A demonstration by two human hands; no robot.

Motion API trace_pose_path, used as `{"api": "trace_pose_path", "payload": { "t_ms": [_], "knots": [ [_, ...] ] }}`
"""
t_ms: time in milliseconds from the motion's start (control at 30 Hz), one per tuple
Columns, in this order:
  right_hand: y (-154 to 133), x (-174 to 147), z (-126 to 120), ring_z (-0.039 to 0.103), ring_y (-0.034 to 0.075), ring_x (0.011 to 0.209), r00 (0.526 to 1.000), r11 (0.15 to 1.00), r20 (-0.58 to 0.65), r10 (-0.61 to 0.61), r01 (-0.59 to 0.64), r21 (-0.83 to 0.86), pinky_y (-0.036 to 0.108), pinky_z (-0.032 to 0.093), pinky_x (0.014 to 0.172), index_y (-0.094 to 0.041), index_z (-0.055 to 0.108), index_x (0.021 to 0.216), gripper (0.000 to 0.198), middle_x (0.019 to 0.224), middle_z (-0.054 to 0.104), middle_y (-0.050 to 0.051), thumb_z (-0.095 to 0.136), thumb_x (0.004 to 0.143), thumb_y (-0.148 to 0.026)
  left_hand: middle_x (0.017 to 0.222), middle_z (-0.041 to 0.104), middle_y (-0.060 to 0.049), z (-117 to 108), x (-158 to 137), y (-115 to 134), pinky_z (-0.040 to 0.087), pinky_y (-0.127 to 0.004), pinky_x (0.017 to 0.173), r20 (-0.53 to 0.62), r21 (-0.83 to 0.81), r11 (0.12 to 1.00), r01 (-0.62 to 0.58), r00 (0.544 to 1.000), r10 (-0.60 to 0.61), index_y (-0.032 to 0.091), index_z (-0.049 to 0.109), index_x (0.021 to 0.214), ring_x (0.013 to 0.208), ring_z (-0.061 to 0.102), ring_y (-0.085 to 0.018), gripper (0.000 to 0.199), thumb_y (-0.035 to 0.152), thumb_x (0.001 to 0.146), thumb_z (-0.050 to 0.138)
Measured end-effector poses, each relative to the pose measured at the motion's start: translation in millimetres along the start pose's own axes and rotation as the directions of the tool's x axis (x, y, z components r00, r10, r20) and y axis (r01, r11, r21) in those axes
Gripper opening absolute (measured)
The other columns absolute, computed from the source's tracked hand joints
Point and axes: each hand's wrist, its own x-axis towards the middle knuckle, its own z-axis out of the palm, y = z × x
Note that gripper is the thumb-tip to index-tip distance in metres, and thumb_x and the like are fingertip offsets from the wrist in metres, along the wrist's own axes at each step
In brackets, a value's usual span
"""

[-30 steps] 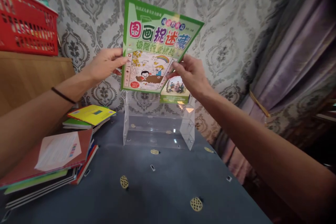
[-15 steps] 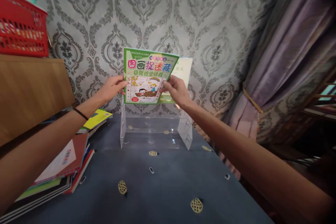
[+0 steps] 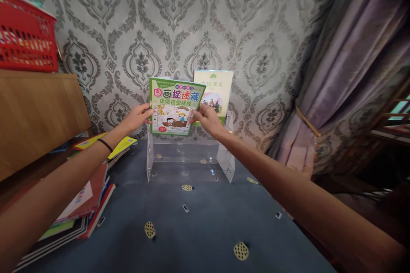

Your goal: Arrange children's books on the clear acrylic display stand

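A green-bordered picture book [image 3: 174, 106] with a cartoon cover is held upright between my two hands. My left hand [image 3: 138, 118] pinches its left edge, and my right hand [image 3: 209, 120] grips the right edge with the thumb on the cover. The book is over the left part of a clear acrylic rack [image 3: 185, 152]; its lower edge is near the top tier, and I cannot tell if it rests there. Behind my right hand, a cream-coloured book [image 3: 221, 89] stands upright at the rack's right side, its lower left partly hidden.
The rack stands on a dark blue tablecloth [image 3: 192, 230] with pineapple prints, against the patterned wall. At left are stacked books [image 3: 92, 204], a yellow book [image 3: 123, 147], a wooden cabinet [image 3: 41, 115] and a red basket [image 3: 28, 34]. A purple curtain [image 3: 346, 72] hangs at right.
Both hands have lowered the green picture book and shifted it slightly left. More of the cream book behind it now shows. The rack has stayed in place.
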Motion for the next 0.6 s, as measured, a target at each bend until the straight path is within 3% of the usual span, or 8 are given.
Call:
{"api": "trace_pose_path", "payload": {
  "t_ms": [133, 300, 467, 600],
  "knots": [
    [6.1, 6.0, 0.3, 0.071, 0.022, 0.078, 0.999, 1.0, -0.023, 0.023, -0.024, -0.005, 0.037, 0.059, 0.073, -0.022, 0.065, 0.111, 0.024, 0.09, 0.07, 0.005, 0.06, 0.093, -0.038, 0.077, 0.063, -0.002, 1.3, 8.5, -5.3, 0.057, -0.034, 0.071, -0.041, 0.116, 0.993, -0.02, 0.999, 0.025, 0.018, 0.062, 0.082, 0.079, 0.061, -0.02, 0.027, 0.044, 0.078, 0.066],
    [8.1, 9.0, -2.1, 0.071, 0.022, 0.073, 0.999, 0.993, -0.034, 0.029, -0.033, -0.114, 0.036, 0.057, 0.071, -0.021, 0.064, 0.108, 0.021, 0.083, 0.071, 0.005, 0.056, 0.096, -0.036, 0.068, 0.057, 0.001, 5.9, 12.5, -14.2, 0.055, -0.034, 0.068, -0.036, 0.187, 0.982, -0.004, 0.999, 0.011, 0.019, 0.059, 0.076, 0.068, 0.058, -0.018, 0.02, 0.038, 0.081, 0.059],
    [8.1, 2.2, 6.9, 0.072, 0.022, 0.072, 0.996, 0.962, 0.036, 0.078, -0.066, -0.263, 0.031, 0.052, 0.068, -0.02, 0.061, 0.097, 0.013, 0.074, 0.07, 0.004, 0.051, 0.097, -0.028, 0.06, 0.052, 0.002, -0.6, 4.7, -23.1, 0.042, -0.03, 0.062, -0.07, 0.342, 0.94, -0.013, 0.997, 0.039, 0.021, 0.052, 0.063, 0.062, 0.05, -0.018, 0.02, 0.035, 0.076, 0.058],
    [6.7, -0.5, 14.2, 0.069, 0.022, 0.073, 0.995, 0.936, 0.03, 0.092, -0.076, -0.343, 0.029, 0.048, 0.067, -0.021, 0.059, 0.088, 0.014, 0.072, 0.068, 0.003, 0.05, 0.096, -0.028, 0.059, 0.052, 0.002, -7.6, -1.3, -24.8, 0.033, -0.03, 0.063, -0.102, 0.453, 0.891, -0.035, 0.991, 0.091, 0.022, 0.052, 0.064, 0.063, 0.045, -0.017, 0.018, 0.035, 0.075, 0.059]
  ]
}}
